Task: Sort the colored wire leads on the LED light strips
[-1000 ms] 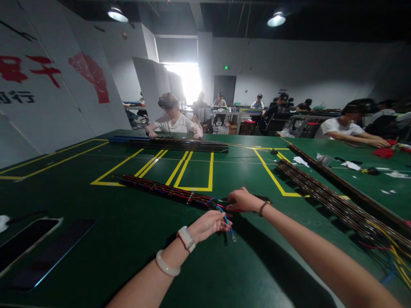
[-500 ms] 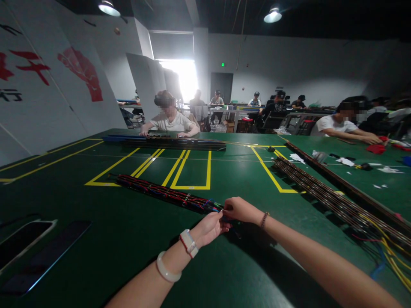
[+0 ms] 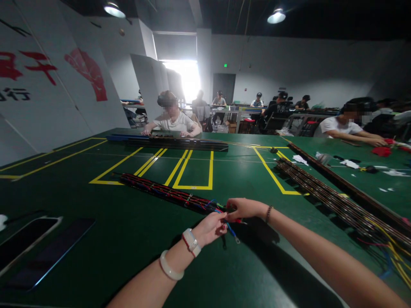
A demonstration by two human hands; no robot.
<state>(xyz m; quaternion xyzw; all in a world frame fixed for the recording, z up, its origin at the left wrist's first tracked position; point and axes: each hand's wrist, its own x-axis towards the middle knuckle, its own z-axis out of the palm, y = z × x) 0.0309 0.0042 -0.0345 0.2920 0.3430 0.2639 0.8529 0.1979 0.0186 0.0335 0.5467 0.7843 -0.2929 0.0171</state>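
Note:
A long wiring harness [image 3: 167, 192] of red, black and blue wires lies slantwise on the green table [image 3: 122, 235]. At its near right end, my left hand [image 3: 212, 226] pinches the wires, wrist turned up. My right hand [image 3: 242, 208] meets it there, thumb and fingers closed on the same wire ends. Below the fingers sticks out a blue wire [image 3: 231, 230] with a metal ring terminal [image 3: 237, 240]. A red wire end shows under my right hand. Exactly which wires sit between the fingertips is hidden.
Two phones [image 3: 51, 252] lie at the left. Several long brown wire bundles [image 3: 321, 192] with yellow wires stretch along the right. Across the table, a person [image 3: 173, 117] works at dark long strips [image 3: 180, 143]; another person [image 3: 343, 126] sits at the right. Yellow tape lines mark the table.
My hands stay together at the harness end. The blue wire with its ring terminal and a red wire end now show below the fingers. The whole view has shifted slightly.

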